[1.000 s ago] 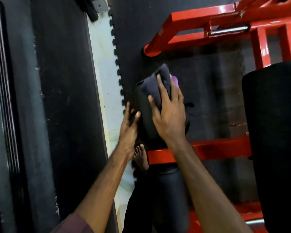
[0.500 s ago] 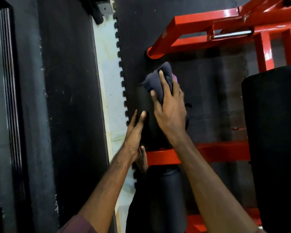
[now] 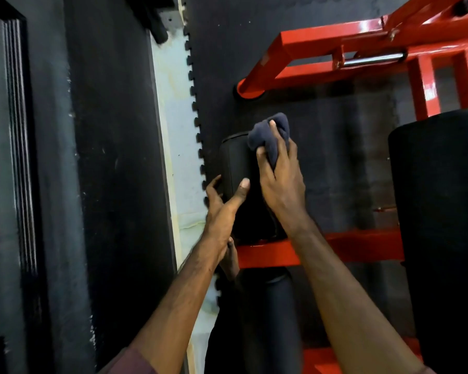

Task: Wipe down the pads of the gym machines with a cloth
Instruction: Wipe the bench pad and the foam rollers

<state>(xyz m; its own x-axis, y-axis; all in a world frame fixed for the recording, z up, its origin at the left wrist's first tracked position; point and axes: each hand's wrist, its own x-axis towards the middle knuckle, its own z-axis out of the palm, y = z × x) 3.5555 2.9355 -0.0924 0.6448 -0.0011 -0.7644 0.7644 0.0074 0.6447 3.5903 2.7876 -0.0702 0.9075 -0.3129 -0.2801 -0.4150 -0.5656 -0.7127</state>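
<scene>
I am steadying the roller pad with my left hand | right hand is gripping the bunched cloth (soft, light) | pad firm, slick.

Single head-worn view, steep downward angle.
My camera looks forward and down along both forearms, close over the black roller pad and red machine frame.

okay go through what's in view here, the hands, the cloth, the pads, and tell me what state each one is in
Left hand: grips the side of the small pad, thumb on its face.
Right hand: presses the cloth onto the pad, fingers curled into it.
Cloth: dark, bunched up, on the pad's upper part.
Small pad: upright, held steady, mounted above a red bar.
Large pad: untouched at right.
</scene>
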